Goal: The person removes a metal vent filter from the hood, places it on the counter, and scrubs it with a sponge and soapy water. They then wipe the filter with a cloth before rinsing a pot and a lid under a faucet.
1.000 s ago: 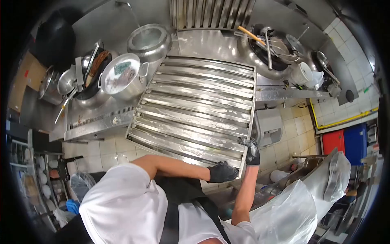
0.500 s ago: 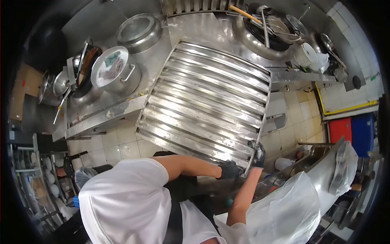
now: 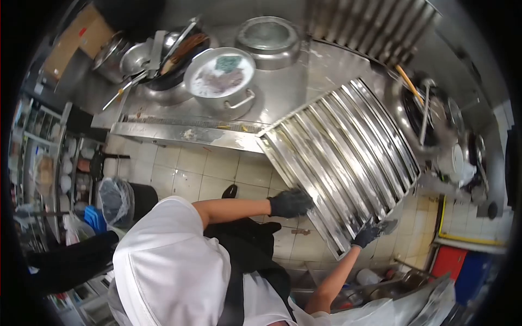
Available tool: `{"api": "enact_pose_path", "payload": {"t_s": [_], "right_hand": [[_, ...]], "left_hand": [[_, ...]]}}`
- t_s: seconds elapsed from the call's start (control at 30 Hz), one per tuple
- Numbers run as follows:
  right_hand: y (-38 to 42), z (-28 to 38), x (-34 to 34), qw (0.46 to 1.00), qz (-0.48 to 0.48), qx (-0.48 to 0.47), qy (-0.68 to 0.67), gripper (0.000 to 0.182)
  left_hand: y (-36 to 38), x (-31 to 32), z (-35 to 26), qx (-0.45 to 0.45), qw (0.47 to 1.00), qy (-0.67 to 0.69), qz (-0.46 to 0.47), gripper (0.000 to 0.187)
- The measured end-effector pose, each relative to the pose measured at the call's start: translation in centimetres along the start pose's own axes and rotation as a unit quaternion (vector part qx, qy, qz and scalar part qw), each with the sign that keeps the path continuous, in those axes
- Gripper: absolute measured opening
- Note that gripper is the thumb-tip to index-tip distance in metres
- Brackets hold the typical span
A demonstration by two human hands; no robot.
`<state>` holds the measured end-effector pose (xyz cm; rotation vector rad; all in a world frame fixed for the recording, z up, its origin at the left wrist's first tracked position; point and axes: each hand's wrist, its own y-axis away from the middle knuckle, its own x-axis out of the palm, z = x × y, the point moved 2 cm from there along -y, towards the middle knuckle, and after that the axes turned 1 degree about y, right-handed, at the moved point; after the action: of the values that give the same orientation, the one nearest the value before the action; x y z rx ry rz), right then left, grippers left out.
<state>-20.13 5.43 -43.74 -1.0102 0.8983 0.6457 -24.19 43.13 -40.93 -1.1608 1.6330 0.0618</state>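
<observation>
A slatted metal panel (image 3: 340, 157), shiny and wet-looking, is tilted with its far edge over the steel counter and its near corner above the floor. My left hand (image 3: 291, 204), in a black glove, is at the panel's left edge, its fingers blurred. The black-gloved right hand (image 3: 367, 233) grips the panel's near right edge. To the left on the counter stands a large pot (image 3: 220, 76) of foamy water with a green scouring pad and a greyish cloth in it.
A lidded round pot (image 3: 267, 41) sits at the back of the steel counter (image 3: 190, 132). Pans and utensils fill both ends. A lined bin (image 3: 117, 198) stands at left on the tiled floor. Lower right is a sink area (image 3: 386, 290); slatted panels (image 3: 375, 22) line the back.
The view has shifted left. The panel has turned clockwise, with its slats now running steeply. My left hand has moved away from the right hand, along to the panel's left edge.
</observation>
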Motion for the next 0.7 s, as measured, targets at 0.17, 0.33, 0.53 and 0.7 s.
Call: {"api": "enact_pose_path", "payload": {"t_s": [0.17, 0.33, 0.53, 0.7], "right_hand": [[-2.1, 32.3, -6.5, 0.908, 0.106, -0.24, -0.327, 0.068], [1.3, 63.9, -6.9, 0.705, 0.166, -0.587, -0.361, 0.083], [6.3, 79.7, 2.8, 0.674, 0.177, -0.714, -0.066, 0.08], [5.2, 80.9, 9.4, 0.704, 0.283, -0.622, -0.194, 0.05]], "left_hand": [[8.3, -13.0, 10.0, -0.167, 0.975, -0.125, -0.083, 0.027], [15.5, -23.4, 16.6, -0.292, 0.931, -0.155, -0.154, 0.022], [21.6, -31.7, 21.1, -0.322, 0.938, -0.07, -0.108, 0.022], [25.0, -33.4, 23.8, -0.362, 0.911, 0.023, -0.198, 0.011]]}}
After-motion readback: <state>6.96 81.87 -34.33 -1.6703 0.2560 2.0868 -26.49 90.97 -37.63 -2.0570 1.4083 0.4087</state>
